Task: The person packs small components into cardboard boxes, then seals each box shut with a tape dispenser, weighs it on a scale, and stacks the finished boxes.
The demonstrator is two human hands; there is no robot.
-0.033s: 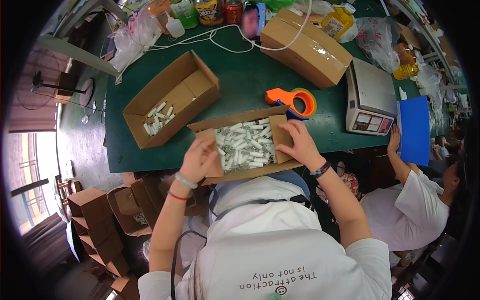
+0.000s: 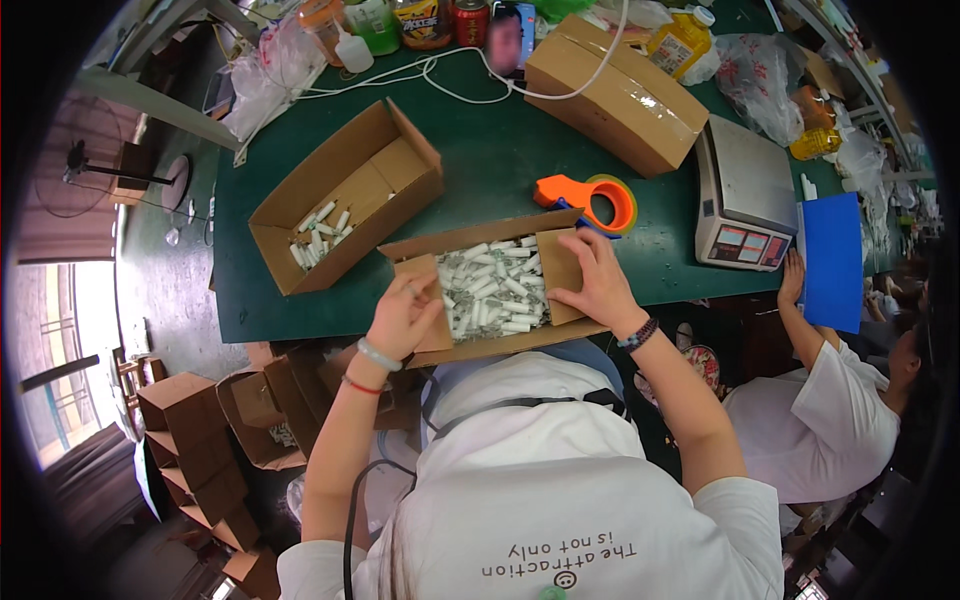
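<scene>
In front of me at the table's near edge stands an open cardboard box (image 2: pixel 470 352), full of small white cylinders (image 2: pixel 490 290) in clear wrapping. Its two end flaps fold in over the contents. My left hand (image 2: pixel 408 318) has its fingers curled on the left flap (image 2: pixel 432 325). At the other end, my right hand (image 2: pixel 605 285) holds the right flap (image 2: pixel 560 272) with thumb and fingers set wide. Behind and to the left sits a second open cardboard box (image 2: pixel 350 235) with several loose white cylinders (image 2: pixel 318 232) in it.
An orange tape dispenser (image 2: pixel 560 190) lies just behind the box. Farther back are a taped carton (image 2: pixel 620 95), a white cable (image 2: pixel 440 85) and a phone (image 2: pixel 508 40). A weighing scale (image 2: pixel 745 190) stands right, beside a co-worker's hand (image 2: pixel 791 278) at a blue sheet (image 2: pixel 832 262).
My left hand has shifted slightly right and closer onto the left flap. My right hand has barely moved, its fingers a little nearer the right flap.
</scene>
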